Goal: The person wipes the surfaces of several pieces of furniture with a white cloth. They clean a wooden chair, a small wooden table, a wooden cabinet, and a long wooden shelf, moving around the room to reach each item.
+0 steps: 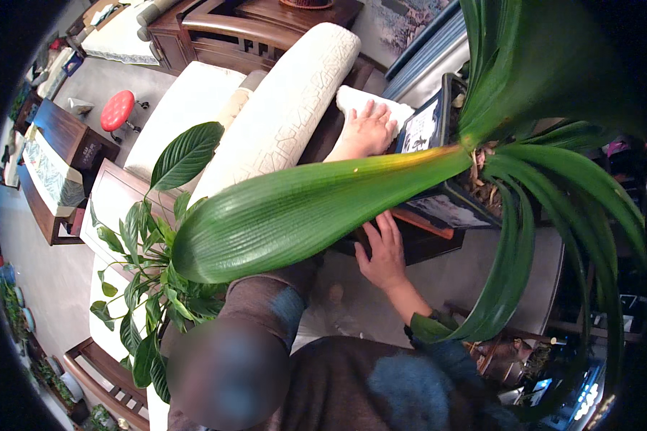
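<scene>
My left hand (369, 129) lies flat with fingers spread on a folded white cloth (374, 101), which rests on a dark wooden surface beside a planter. A broad strap-shaped leaf (302, 210), yellowed near its base, hides the forearm. My right hand (386, 256) is on the near side of that leaf. Its fingertips reach the edge of a dark stand (436, 245) below the planter, and its fingers are slightly apart with nothing seen in them. The square dark-rimmed planter (453, 207) has pale decorated sides and holds bark chips (482, 183) around the plant's base.
Long drooping leaves (577, 215) hang on the right, one across my sleeve. At left stand a leafy green plant (156, 269), a white-cushioned wooden seat with a patterned white bolster (280, 118), and a red wheeled stool (117, 110). A blurred patch (229, 372) covers the lower left.
</scene>
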Demonstrator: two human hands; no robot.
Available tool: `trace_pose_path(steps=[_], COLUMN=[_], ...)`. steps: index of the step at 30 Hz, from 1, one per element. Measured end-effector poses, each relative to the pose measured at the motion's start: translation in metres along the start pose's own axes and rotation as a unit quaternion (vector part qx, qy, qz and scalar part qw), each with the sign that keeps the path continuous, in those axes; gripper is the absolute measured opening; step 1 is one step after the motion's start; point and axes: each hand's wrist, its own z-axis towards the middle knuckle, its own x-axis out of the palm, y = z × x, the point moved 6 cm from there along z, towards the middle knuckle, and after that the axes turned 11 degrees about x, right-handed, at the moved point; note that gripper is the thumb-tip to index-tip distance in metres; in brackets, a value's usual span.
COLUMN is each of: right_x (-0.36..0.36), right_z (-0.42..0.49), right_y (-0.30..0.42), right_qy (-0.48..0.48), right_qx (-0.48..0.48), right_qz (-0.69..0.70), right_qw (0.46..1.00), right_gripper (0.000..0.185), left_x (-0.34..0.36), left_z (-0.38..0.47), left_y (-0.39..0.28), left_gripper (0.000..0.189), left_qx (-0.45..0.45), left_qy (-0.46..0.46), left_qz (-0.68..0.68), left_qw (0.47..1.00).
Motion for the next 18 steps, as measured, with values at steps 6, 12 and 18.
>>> trace_pose_path(steps=[6,12,18], right_x=[-0.002,-0.007,-0.015], right_z=[0.0,-0.001,-0.001], right_y=[-0.001,0.001,-0.001], right_qy=[0.004,0.009,0.016], right_qx=[-0.008,-0.014,-0.037], right_qz=[0.002,0.027,0.066], right_qw=[1.0,1.0,0.997], right_gripper=[0.056,0.056,0.041], left_x=[0.032,0.011,-0.019], left_z=[-0.031,-0.1,-0.151], left_y=[-0.006,-0.03,-0.075], left_gripper=[0.057,0.054,0.059], left_qx=[0.061,0.126,-0.031], left_qy=[0.085,-0.047,-0.007], left_qz=[0.147,0.018,-0.09], left_qw=[0.984,0.991,0.995])
